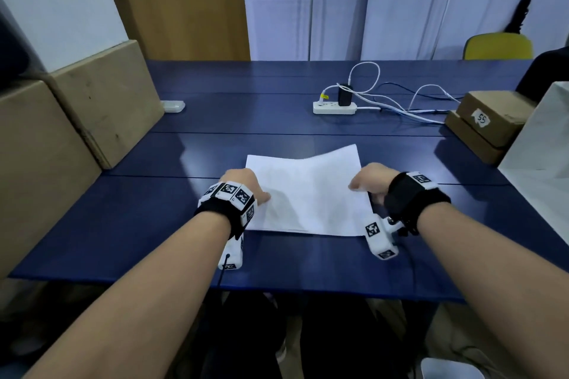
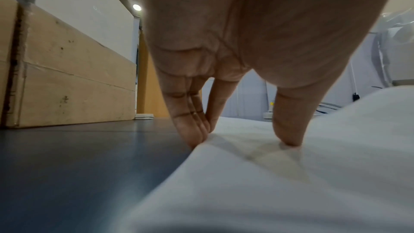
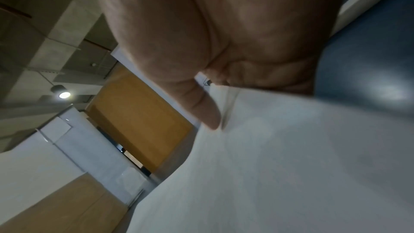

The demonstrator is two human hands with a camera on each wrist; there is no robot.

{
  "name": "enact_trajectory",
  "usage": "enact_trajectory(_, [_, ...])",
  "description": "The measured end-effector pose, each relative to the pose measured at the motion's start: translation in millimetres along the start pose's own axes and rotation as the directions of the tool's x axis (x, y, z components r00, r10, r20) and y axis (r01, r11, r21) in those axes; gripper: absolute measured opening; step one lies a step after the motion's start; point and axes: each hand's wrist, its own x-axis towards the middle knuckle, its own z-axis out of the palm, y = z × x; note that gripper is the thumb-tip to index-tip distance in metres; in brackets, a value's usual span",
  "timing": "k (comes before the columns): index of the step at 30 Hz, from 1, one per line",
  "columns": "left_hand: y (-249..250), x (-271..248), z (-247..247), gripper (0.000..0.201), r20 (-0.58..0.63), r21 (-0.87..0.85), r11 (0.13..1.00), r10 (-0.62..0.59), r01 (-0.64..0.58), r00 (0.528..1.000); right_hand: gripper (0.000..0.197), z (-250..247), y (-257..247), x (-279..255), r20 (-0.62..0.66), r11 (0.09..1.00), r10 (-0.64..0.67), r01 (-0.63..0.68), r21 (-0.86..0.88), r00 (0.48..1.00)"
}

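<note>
A white sheet of paper lies on the blue table in front of me, with a second sheet edge showing beneath it at the near side. My left hand is at its left edge. In the left wrist view the fingertips meet the paper edge and the thumb presses on top, pinching it. My right hand grips the right edge, which is lifted off the table. In the right wrist view the thumb lies on the raised paper; the fingers are hidden beneath.
Large cardboard boxes line the left side. A white power strip with a black plug and loose cables sits at the back. Small stacked boxes and a white panel stand at the right. A small white object lies back left.
</note>
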Motion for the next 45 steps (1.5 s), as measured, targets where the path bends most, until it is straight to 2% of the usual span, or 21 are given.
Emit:
enact_trajectory(2, [-8, -7, 4, 0.043, -0.010, -0.006, 1.000, 0.017, -0.017, 1.000, 0.012, 0, 23, 0, 0.009, 0.994, -0.006, 0.005, 0.106, 1.000])
enact_trajectory(5, [-22, -15, 11, 0.051, 0.017, -0.085, 0.996, -0.003, 0.004, 1.000, 0.005, -1, 51, -19, 0.012, 0.957, -0.004, 0.000, 0.291, 1.000])
enact_trajectory(8, [-35, -29, 11, 0.059, 0.048, -0.310, 0.950, -0.017, 0.031, 0.999, 0.018, -1, 70, -45, 0.046, 0.798, -0.017, -0.014, 0.603, 0.999])
enact_trajectory(11, [-39, -52, 13, 0.071, 0.162, -0.599, 0.797, 0.030, 0.074, 0.986, 0.017, 0, 94, -71, 0.130, 0.707, -0.018, -0.079, 0.703, 0.991])
enact_trajectory(14, [-24, -79, 20, 0.081, 0.250, -0.846, 0.518, 0.174, 0.127, 0.952, 0.017, 1, 115, -95, 0.168, 0.690, -0.030, -0.101, 0.717, 0.985])
enact_trajectory(16, [-8, -105, 20, 0.066, 0.237, -0.920, 0.367, 0.247, 0.136, 0.940, 0.017, -3, 133, -113, 0.156, 0.681, -0.031, -0.093, 0.727, 0.987])
enact_trajectory(18, [2, -128, 20, 0.050, 0.260, -0.938, 0.312, 0.334, 0.154, 0.906, 0.017, -10, 149, -135, 0.160, 0.679, -0.043, -0.089, 0.728, 0.986])
enact_trajectory(20, [11, -151, 30, 0.038, 0.330, -0.922, 0.333, 0.416, 0.196, 0.847, 0.015, -18, 176, -159, 0.168, 0.722, -0.050, -0.081, 0.687, 0.985])
enact_trajectory(22, [21, -171, 47, 0.038, 0.394, -0.903, 0.365, 0.496, 0.226, 0.774, 0.013, -19, 209, -181, 0.168, 0.739, -0.028, -0.093, 0.668, 0.985])
enact_trajectory(26, [56, -199, 89, 0.030, 0.491, -0.852, 0.473, 0.571, 0.225, 0.658, 0.009, -1, 285, -203, 0.228, 0.769, 0.093, -0.215, 0.602, 0.969])
enact_trajectory(29, [88, -200, 123, 0.042, 0.531, -0.791, 0.593, 0.540, 0.152, 0.653, 0.016, 30, 347, -193, 0.243, 0.785, 0.220, -0.319, 0.530, 0.945])
enact_trajectory(31, [112, -191, 147, 0.036, 0.550, -0.726, 0.683, 0.506, 0.080, 0.665, 0.012, 53, 379, -183, 0.297, 0.774, 0.252, -0.376, 0.510, 0.921])
enact_trajectory(32, [124, -186, 159, 0.040, 0.556, -0.685, 0.728, 0.496, 0.029, 0.667, 0.011, 64, 392, -178, 0.309, 0.774, 0.272, -0.398, 0.492, 0.911])
enact_trajectory(34, [149, -177, 177, 0.050, 0.603, -0.574, 0.818, 0.458, -0.043, 0.653, 0.015, 78, 407, -172, 0.279, 0.785, 0.333, -0.429, 0.447, 0.901])
enact_trajectory(36, [170, -171, 191, 0.044, 0.608, -0.458, 0.881, 0.406, -0.117, 0.682, 0.019, 88, 421, -163, 0.230, 0.808, 0.381, -0.444, 0.388, 0.895])
enact_trajectory(38, [188, -167, 206, 0.045, 0.622, -0.392, 0.908, 0.379, -0.146, 0.686, 0.004, 94, 425, -156, 0.249, 0.845, 0.427, -0.482, 0.233, 0.869])
enact_trajectory(39, [196, -167, 215, 0.046, 0.633, -0.375, 0.915, 0.370, -0.150, 0.680, 0.015, 97, 427, -153, 0.264, 0.865, 0.455, -0.493, 0.095, 0.850])
enact_trajectory(41, [209, -169, 228, 0.044, 0.670, -0.332, 0.935, 0.327, -0.124, 0.666, 0.044, 101, 423, -150, 0.182, 0.912, 0.385, -0.342, -0.227, 0.905])
enact_trajectory(42, [214, -170, 235, 0.042, 0.702, -0.306, 0.948, 0.288, -0.088, 0.651, 0.050, 102, 418, -150, 0.151, 0.929, 0.304, -0.258, -0.267, 0.941])
enact_trajectory(44, [226, -171, 250, 0.039, 0.728, -0.278, 0.956, 0.272, -0.091, 0.629, 0.052, 107, 402, -156, 0.120, 0.983, 0.046, -0.024, -0.182, 0.992])
enact_trajectory(45, [229, -173, 254, 0.038, 0.738, -0.270, 0.957, 0.277, -0.108, 0.616, 0.054, 109, 389, -162, 0.159, 0.995, -0.048, 0.061, -0.078, 0.986])
